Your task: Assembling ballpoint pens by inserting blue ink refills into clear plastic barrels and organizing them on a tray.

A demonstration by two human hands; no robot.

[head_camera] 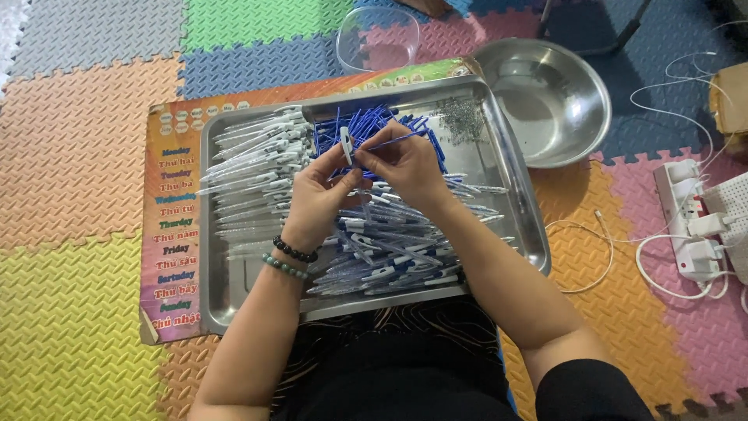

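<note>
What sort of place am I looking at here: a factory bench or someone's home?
Probably a home floor used for piecework: coloured foam play mats, a steel tray of pen parts set low before the seated person, and a power strip with chargers on the floor.

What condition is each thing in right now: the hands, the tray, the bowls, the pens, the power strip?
Left hand: pinching a clear pen barrel, upright.
Right hand: holding a blue refill at the barrel.
Metal tray: flat, loaded with pen parts.
Clear pen barrels: stacked at the tray's left.
Blue refills: loose pile.
Steel bowl: upright, looks empty.
Clear bowl: upright, looks empty.
Power strip: chargers plugged in.
</note>
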